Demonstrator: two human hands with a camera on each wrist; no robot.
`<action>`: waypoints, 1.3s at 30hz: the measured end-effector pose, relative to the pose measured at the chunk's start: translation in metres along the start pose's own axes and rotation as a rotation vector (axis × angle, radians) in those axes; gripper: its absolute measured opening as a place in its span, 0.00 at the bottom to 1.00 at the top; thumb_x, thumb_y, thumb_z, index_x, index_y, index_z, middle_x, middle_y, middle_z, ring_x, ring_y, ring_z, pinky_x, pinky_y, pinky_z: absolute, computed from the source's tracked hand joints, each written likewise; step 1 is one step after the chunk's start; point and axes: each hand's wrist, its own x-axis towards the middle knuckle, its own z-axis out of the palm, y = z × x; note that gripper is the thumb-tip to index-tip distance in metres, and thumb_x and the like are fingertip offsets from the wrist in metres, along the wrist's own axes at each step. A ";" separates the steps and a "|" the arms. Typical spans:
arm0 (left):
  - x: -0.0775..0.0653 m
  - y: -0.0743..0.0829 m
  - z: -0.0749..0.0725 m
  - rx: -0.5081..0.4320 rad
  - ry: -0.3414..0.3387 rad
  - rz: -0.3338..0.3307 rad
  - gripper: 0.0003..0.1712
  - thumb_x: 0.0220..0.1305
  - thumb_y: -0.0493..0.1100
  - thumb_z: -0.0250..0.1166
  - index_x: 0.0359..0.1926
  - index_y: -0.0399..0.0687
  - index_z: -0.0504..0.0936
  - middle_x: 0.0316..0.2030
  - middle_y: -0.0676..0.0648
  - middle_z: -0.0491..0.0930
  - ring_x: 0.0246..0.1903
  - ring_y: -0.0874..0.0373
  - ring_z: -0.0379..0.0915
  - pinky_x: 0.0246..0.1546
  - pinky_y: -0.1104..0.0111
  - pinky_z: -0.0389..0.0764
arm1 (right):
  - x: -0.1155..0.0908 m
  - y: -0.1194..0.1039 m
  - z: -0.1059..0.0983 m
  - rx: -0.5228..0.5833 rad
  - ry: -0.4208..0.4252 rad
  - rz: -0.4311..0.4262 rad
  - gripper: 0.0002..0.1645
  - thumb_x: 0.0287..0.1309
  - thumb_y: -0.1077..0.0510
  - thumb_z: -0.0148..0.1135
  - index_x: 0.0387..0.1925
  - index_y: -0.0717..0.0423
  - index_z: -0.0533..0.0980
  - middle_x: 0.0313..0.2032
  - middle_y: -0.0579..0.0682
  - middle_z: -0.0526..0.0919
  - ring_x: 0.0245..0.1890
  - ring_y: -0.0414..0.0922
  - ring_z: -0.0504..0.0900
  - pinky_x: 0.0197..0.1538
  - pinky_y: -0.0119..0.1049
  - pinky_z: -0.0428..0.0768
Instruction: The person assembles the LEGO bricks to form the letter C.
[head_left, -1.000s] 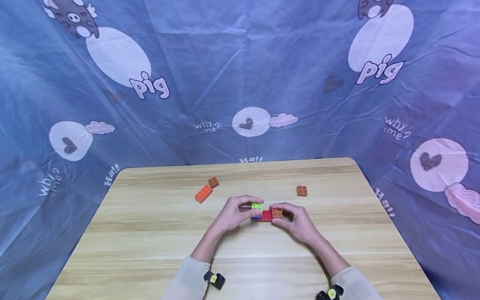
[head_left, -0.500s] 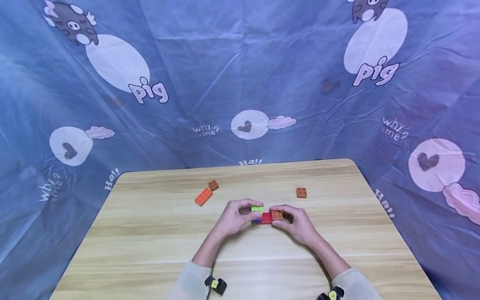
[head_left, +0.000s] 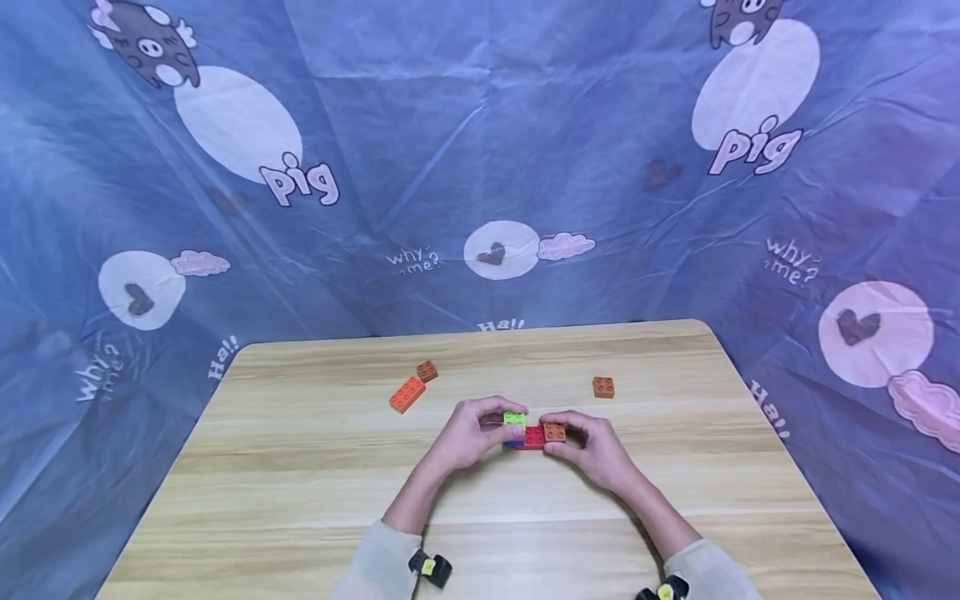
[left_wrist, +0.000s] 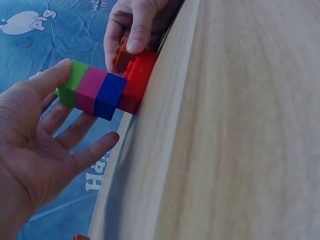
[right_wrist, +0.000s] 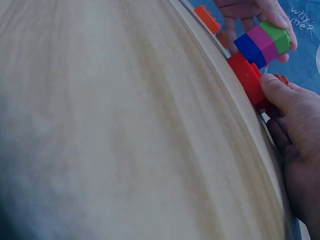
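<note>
A long red toy brick [head_left: 534, 437] lies on the table between the two hands. On its left end stands a stack of a blue brick [left_wrist: 109, 96], a pink brick [left_wrist: 91, 90] and a lime green brick [head_left: 513, 417] on top. The left hand [head_left: 467, 435] pinches the green brick between thumb and index finger; its other fingers spread behind the stack in the left wrist view. At the red brick's right end sits an orange-brown brick [head_left: 554, 432], studs up. The right hand [head_left: 600, 447] grips that brick from the side, its thumb at the near face.
Farther back on the table [head_left: 300, 467], to the left, lie an orange long brick [head_left: 407, 394] and a small brown brick [head_left: 427, 371] close together. Another brown brick [head_left: 603, 387] lies at the back right. A blue printed cloth [head_left: 420, 167] hangs behind the table's far edge.
The head view has tilted slightly, so the table appears a little lower. Both hands keep their grips and the bricks stay in place.
</note>
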 end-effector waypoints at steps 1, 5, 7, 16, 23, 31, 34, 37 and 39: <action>0.000 0.000 0.000 0.004 -0.003 0.006 0.17 0.66 0.44 0.76 0.56 0.54 0.89 0.54 0.50 0.88 0.49 0.57 0.87 0.54 0.68 0.87 | 0.000 0.000 0.000 0.000 0.001 0.000 0.26 0.56 0.62 0.80 0.57 0.51 0.85 0.53 0.47 0.90 0.54 0.43 0.87 0.55 0.29 0.85; 0.001 -0.002 -0.002 0.006 -0.033 0.020 0.19 0.68 0.44 0.75 0.59 0.52 0.87 0.53 0.48 0.88 0.48 0.56 0.87 0.54 0.67 0.87 | 0.000 0.001 0.000 0.002 0.005 -0.003 0.26 0.56 0.62 0.80 0.57 0.51 0.86 0.52 0.46 0.90 0.53 0.42 0.87 0.55 0.28 0.84; 0.002 -0.005 -0.005 -0.003 -0.046 0.020 0.21 0.70 0.45 0.73 0.62 0.50 0.85 0.56 0.47 0.86 0.53 0.55 0.86 0.58 0.66 0.85 | 0.000 0.001 0.000 -0.001 0.008 -0.006 0.26 0.56 0.62 0.80 0.57 0.51 0.86 0.52 0.47 0.90 0.53 0.42 0.87 0.55 0.27 0.84; 0.001 -0.017 -0.036 0.128 0.263 0.006 0.21 0.75 0.42 0.68 0.65 0.41 0.82 0.62 0.42 0.83 0.64 0.48 0.79 0.69 0.56 0.78 | 0.000 0.000 0.001 0.004 0.003 0.011 0.26 0.57 0.61 0.80 0.58 0.52 0.85 0.52 0.48 0.90 0.54 0.44 0.87 0.57 0.26 0.82; -0.004 -0.028 -0.060 0.122 0.375 -0.019 0.20 0.72 0.38 0.70 0.61 0.35 0.82 0.57 0.38 0.85 0.58 0.44 0.83 0.66 0.51 0.79 | -0.001 0.000 0.000 0.010 0.007 0.020 0.26 0.56 0.61 0.80 0.57 0.53 0.86 0.52 0.48 0.90 0.54 0.45 0.87 0.57 0.25 0.82; -0.007 -0.037 -0.081 0.216 0.561 -0.080 0.14 0.69 0.34 0.71 0.54 0.35 0.86 0.49 0.40 0.89 0.52 0.44 0.86 0.61 0.47 0.81 | -0.001 0.000 0.000 0.013 0.010 0.010 0.25 0.57 0.61 0.80 0.57 0.53 0.86 0.52 0.49 0.90 0.53 0.44 0.87 0.57 0.26 0.82; -0.006 -0.040 -0.087 0.269 0.621 -0.073 0.16 0.65 0.32 0.73 0.53 0.34 0.86 0.50 0.36 0.87 0.52 0.39 0.84 0.57 0.46 0.82 | -0.001 0.000 0.000 0.015 0.011 0.011 0.25 0.57 0.61 0.79 0.57 0.52 0.86 0.52 0.49 0.90 0.53 0.44 0.87 0.56 0.26 0.83; -0.004 -0.042 -0.093 0.306 0.660 -0.089 0.20 0.62 0.32 0.75 0.56 0.35 0.85 0.52 0.32 0.84 0.52 0.36 0.81 0.55 0.45 0.81 | -0.001 0.000 0.000 0.017 0.002 0.025 0.25 0.58 0.60 0.79 0.58 0.51 0.86 0.51 0.47 0.90 0.52 0.43 0.87 0.55 0.27 0.83; -0.002 -0.043 -0.097 0.319 0.661 -0.112 0.25 0.61 0.32 0.76 0.60 0.36 0.84 0.55 0.32 0.82 0.54 0.35 0.78 0.57 0.44 0.79 | -0.001 0.000 0.000 0.014 0.000 0.029 0.25 0.58 0.60 0.79 0.58 0.51 0.85 0.51 0.47 0.90 0.51 0.42 0.87 0.54 0.27 0.83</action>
